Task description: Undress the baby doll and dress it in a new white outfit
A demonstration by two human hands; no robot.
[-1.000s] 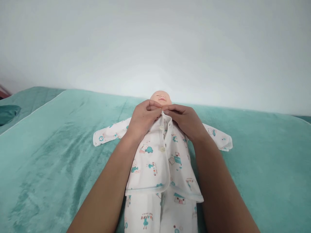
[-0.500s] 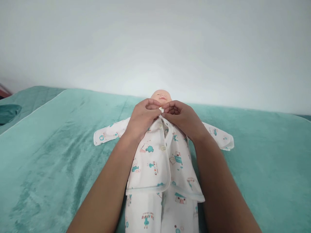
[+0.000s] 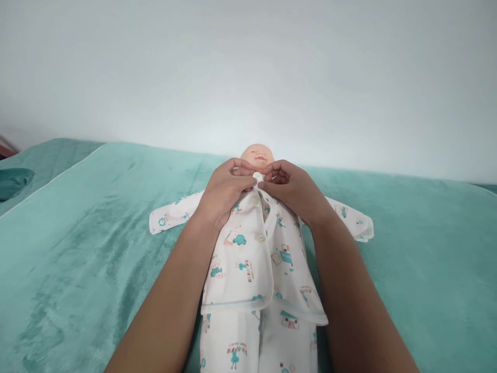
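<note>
A doll (image 3: 256, 152) lies on its back, dressed in a white printed jacket (image 3: 240, 269) and matching pants (image 3: 233, 342). At its neck, my left hand (image 3: 229, 189) pinches the jacket's collar edge from the left. Opposite it, my right hand (image 3: 291, 186) pinches the collar from the right, thumb and fingertips close together. Between the fingertips shows a pale collar button (image 3: 258, 177). Further down the front edge are two more buttons, the upper one (image 3: 257, 202) and the lower one (image 3: 261, 238). The front panels part slightly below the collar.
A teal plush blanket (image 3: 116, 233) covers the surface under the doll. Behind it rises a plain pale wall (image 3: 248, 72). The jacket's sleeves, the left one (image 3: 171, 215) and the right one (image 3: 353, 220), spread out to both sides. A darker quilted cover (image 3: 58, 155) shows at the far left.
My fingers have shifted slightly at the collar, and the button between them now shows its face more plainly. The doll and the rest of the jacket have hardly moved.
</note>
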